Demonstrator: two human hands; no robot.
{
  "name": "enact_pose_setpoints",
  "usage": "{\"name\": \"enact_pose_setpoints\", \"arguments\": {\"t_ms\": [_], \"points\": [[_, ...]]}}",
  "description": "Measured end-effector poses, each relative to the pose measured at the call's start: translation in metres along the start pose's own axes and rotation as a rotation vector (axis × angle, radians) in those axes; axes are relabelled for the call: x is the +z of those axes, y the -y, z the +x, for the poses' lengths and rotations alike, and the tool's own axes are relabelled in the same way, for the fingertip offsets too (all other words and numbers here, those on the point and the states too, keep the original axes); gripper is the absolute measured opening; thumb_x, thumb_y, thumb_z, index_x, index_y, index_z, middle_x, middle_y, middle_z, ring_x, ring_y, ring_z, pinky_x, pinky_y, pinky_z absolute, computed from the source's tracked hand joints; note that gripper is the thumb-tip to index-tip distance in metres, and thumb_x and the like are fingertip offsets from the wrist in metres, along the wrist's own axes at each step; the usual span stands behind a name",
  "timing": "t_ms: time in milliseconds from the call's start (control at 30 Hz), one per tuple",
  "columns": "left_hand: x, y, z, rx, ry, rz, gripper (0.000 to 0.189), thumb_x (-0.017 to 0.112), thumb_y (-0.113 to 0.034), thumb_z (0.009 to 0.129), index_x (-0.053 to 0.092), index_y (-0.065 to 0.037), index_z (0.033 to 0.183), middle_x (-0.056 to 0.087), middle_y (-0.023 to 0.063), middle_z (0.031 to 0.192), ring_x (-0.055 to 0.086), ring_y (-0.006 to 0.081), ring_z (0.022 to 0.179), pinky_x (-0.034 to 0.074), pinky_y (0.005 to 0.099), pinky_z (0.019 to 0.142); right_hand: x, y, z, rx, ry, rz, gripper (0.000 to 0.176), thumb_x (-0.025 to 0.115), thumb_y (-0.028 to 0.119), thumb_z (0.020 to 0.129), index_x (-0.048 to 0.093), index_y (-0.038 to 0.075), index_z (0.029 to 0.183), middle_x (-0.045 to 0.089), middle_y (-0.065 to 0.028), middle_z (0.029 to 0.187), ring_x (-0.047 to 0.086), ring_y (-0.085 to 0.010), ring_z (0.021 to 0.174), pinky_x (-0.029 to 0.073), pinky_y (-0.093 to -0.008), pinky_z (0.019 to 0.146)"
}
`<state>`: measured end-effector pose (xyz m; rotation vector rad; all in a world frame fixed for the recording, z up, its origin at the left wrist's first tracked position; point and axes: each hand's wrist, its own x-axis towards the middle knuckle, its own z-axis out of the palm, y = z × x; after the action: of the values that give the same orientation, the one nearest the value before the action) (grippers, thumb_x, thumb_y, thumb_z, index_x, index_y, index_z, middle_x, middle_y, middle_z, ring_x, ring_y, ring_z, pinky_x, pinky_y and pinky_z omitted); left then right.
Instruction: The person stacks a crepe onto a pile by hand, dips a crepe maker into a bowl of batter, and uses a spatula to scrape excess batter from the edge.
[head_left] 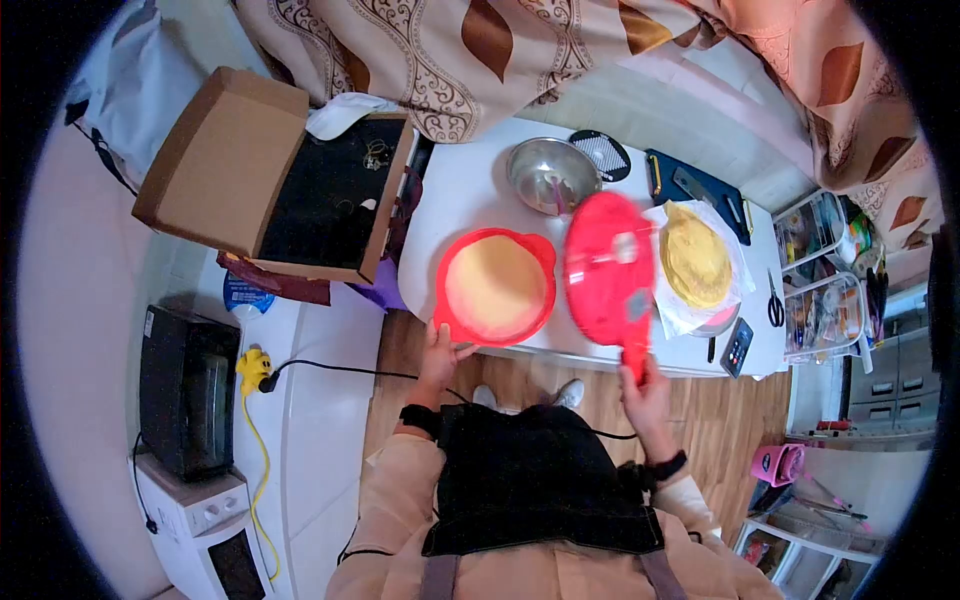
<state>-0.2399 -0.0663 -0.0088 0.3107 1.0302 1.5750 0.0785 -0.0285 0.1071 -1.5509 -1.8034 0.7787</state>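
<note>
My left hand (pixel 438 350) is at the lower left rim of a red round dish (pixel 497 288) with pale yellow batter in it, its fingers on the rim. My right hand (pixel 644 388) is closed round the handle of a red round pan (pixel 605 270), which is tilted and slightly blurred above the table. Right of the pan, a stack of yellow crepes (pixel 695 258) lies on white paper (pixel 735 270). Behind the dish and pan stands a steel bowl (pixel 548 172) with a utensil in it.
An open cardboard box (pixel 235 170) is at the left. On the white table (pixel 455 180) are a black perforated disc (pixel 600 155), a dark tray (pixel 715 195), scissors (pixel 775 305) and a phone (pixel 737 347). A black cable (pixel 345 368) runs across in front of me.
</note>
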Motion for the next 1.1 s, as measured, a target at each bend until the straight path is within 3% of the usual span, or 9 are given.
{"name": "enact_pose_setpoints", "arguments": {"t_ms": [67,233,333,400,533,800,933,1000,1100], "points": [[-0.008,0.010,0.006,0.004,-0.080,0.006,0.032,0.033,-0.020,0.094,0.030,-0.011,0.125,0.045,0.0096,0.120,0.056,0.0264,0.096,0.053,0.0394,0.074,0.031,0.004,0.009,-0.049,0.049,-0.162,0.035,0.064,0.031,0.076,0.055,0.005,0.098,0.058,-0.0155,0.061,0.059,-0.0302,0.054,0.045,-0.0369,0.048],[-0.021,0.017,0.019,0.005,-0.271,0.112,0.029,0.041,-0.018,0.091,0.043,-0.005,0.117,0.054,0.0088,0.108,0.059,0.0255,0.090,0.054,0.0382,0.074,0.099,-0.009,0.021,-0.140,0.181,-0.323,0.036,0.062,0.038,0.077,0.052,0.006,0.090,0.059,-0.0144,0.062,0.059,-0.0321,0.055,0.046,-0.0401,0.048],[-0.020,0.018,0.019,0.038,-0.256,0.097,0.027,0.045,-0.018,0.090,0.048,-0.004,0.113,0.056,0.0089,0.104,0.060,0.0239,0.085,0.055,0.0376,0.068,0.126,-0.018,0.026,-0.151,0.227,-0.413,0.036,0.061,0.039,0.076,0.052,0.007,0.088,0.059,-0.0144,0.062,0.059,-0.0323,0.056,0.046,-0.0407,0.049],[-0.021,0.017,0.022,0.027,-0.347,0.197,0.023,0.045,-0.015,0.089,0.049,-0.004,0.110,0.055,0.0084,0.098,0.059,0.0198,0.079,0.056,0.0313,0.059,0.138,-0.024,0.028,-0.170,0.241,-0.437,0.037,0.060,0.041,0.077,0.051,0.007,0.089,0.060,-0.0145,0.062,0.059,-0.0323,0.056,0.047,-0.0413,0.049],[-0.019,0.014,0.021,0.081,-0.388,0.280,0.022,0.044,-0.013,0.089,0.050,-0.003,0.107,0.055,0.0091,0.097,0.059,0.0195,0.078,0.056,0.0306,0.057,0.146,-0.026,0.030,-0.131,0.266,-0.477,0.038,0.058,0.042,0.077,0.050,0.007,0.090,0.061,-0.0156,0.066,0.060,-0.0320,0.059,0.047,-0.0423,0.051],[-0.023,0.020,0.027,0.105,-0.286,0.131,0.025,0.044,-0.014,0.089,0.049,-0.001,0.110,0.055,0.0083,0.098,0.058,0.0181,0.078,0.056,0.0305,0.055,0.154,-0.029,0.037,-0.155,0.281,-0.497,0.039,0.057,0.042,0.078,0.050,0.007,0.092,0.060,-0.0153,0.066,0.060,-0.0313,0.058,0.047,-0.0410,0.049],[-0.026,0.027,0.030,0.070,-0.377,0.130,0.025,0.045,-0.015,0.089,0.050,-0.001,0.109,0.055,0.0078,0.097,0.058,0.0170,0.078,0.055,0.0290,0.054,0.155,-0.030,0.032,-0.165,0.260,-0.499,0.038,0.057,0.043,0.078,0.049,0.008,0.090,0.060,-0.0138,0.067,0.060,-0.0307,0.056,0.046,-0.0405,0.047],[-0.028,0.032,0.029,0.041,-0.365,0.134,0.028,0.045,-0.016,0.089,0.048,-0.004,0.114,0.055,0.0086,0.106,0.059,0.0204,0.087,0.055,0.0331,0.063,0.155,-0.029,0.030,-0.156,0.268,-0.530,0.037,0.057,0.043,0.078,0.049,0.009,0.089,0.061,-0.0134,0.068,0.059,-0.0306,0.056,0.046,-0.0404,0.047],[-0.035,0.034,0.031,0.038,-0.320,0.160,0.029,0.044,-0.016,0.089,0.047,-0.004,0.115,0.055,0.0090,0.106,0.059,0.0208,0.088,0.055,0.0346,0.065,0.156,-0.027,0.030,-0.116,0.296,-0.586,0.037,0.056,0.044,0.078,0.048,0.009,0.088,0.061,-0.0125,0.069,0.060,-0.0301,0.056,0.047,-0.0400,0.047]]}}
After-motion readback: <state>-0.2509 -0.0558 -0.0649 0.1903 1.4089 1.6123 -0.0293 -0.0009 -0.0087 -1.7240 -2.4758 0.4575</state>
